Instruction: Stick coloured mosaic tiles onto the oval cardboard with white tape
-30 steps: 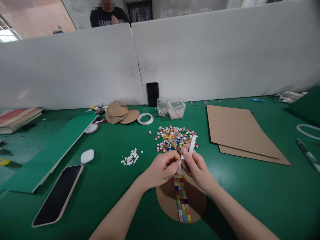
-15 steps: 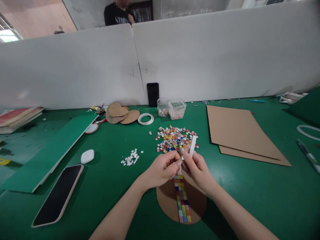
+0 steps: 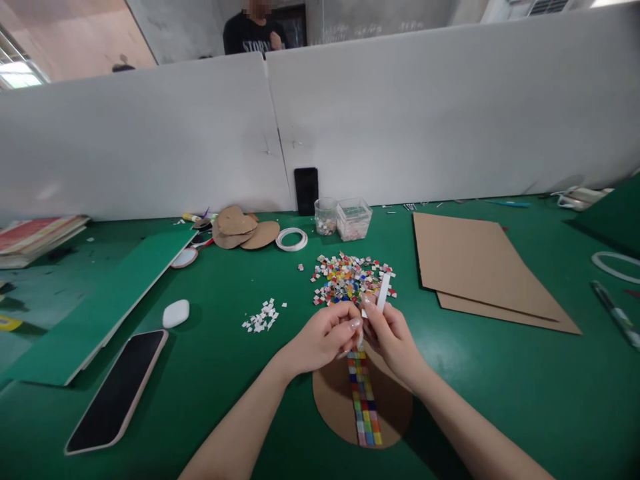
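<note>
My right hand [image 3: 395, 337] is closed on a white strip [image 3: 383, 293] that sticks up past its fingers. My left hand [image 3: 327, 340] is pinched beside it, fingertips close to the right thumb; what it holds is too small to make out. Both hands are over the far part of a round cardboard piece [image 3: 333, 403]. Down the middle of the cardboard runs a band of coloured square tiles [image 3: 366, 407], its far end near my fingers. Just beyond my hands lies a pile of loose coloured tiles [image 3: 345, 273].
White chips [image 3: 263, 317], a phone [image 3: 117, 393] and a white case [image 3: 176, 313] lie left. Cardboard sheets [image 3: 480, 267] lie right. Clear containers [image 3: 354, 220], a tape roll [image 3: 291, 239] and cardboard discs [image 3: 260, 235] sit behind. A person [image 3: 253, 33] is beyond the partition [image 3: 425, 113].
The white strip in my right hand has tilted and shifted slightly. My hands stay in nearly the same place. The view has shifted a little, and the person beyond the partition appears further right.
</note>
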`<state>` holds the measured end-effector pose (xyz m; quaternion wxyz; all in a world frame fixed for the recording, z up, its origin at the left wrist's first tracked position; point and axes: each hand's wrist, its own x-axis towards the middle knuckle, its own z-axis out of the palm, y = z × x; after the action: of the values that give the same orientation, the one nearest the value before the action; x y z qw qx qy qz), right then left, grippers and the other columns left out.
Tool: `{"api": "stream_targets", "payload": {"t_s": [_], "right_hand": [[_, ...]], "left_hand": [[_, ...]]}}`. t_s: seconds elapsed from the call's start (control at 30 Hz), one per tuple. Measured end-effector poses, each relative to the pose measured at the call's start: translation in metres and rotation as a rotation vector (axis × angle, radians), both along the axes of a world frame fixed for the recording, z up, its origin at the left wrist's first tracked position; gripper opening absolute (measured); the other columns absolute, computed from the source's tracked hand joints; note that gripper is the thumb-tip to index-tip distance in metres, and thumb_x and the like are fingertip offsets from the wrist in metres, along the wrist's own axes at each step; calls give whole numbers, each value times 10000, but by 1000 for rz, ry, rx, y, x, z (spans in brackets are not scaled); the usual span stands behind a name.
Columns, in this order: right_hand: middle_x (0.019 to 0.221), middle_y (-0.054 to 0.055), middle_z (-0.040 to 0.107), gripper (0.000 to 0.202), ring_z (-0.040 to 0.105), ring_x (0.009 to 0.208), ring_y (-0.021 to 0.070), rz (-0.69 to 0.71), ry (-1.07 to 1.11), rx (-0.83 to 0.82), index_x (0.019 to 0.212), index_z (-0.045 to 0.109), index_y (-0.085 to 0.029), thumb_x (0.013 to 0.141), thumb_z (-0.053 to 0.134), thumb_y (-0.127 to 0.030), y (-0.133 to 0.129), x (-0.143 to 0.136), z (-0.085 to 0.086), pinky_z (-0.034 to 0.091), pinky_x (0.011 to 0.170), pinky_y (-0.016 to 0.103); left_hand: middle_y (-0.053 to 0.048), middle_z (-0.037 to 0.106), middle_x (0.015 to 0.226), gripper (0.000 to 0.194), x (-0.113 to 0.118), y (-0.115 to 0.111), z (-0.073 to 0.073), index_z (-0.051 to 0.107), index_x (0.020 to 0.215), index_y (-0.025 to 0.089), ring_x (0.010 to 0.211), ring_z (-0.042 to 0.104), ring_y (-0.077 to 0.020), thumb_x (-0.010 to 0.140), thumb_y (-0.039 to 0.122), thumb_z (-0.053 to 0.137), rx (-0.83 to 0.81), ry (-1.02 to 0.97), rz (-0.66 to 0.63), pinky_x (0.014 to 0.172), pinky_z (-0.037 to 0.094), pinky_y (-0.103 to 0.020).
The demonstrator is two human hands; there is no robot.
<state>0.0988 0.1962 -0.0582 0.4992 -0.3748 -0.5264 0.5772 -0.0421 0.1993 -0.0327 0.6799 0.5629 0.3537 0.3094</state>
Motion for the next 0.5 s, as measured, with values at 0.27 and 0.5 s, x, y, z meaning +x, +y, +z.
{"api": "stream_targets", "payload": {"t_s": [0.27,0.5], "right_hand": [[503,-75,269,362,206,438,81,3,-46,16,601,371,-205,883,416,-428,1,1,-1,175,376,214],[544,-59,294,333,239,481,92,-54,-148,150,612,373,-202,895,404,-373,1,1,0,220,412,223]], "left_hand": [[85,397,505,220,1,-1,0,400,662,184,399,324,-42,852,294,416,44,7,2,416,282,-177],[79,401,516,219,0,0,-3,393,665,183,410,331,-43,851,296,415,51,17,7,419,281,-176]]}}
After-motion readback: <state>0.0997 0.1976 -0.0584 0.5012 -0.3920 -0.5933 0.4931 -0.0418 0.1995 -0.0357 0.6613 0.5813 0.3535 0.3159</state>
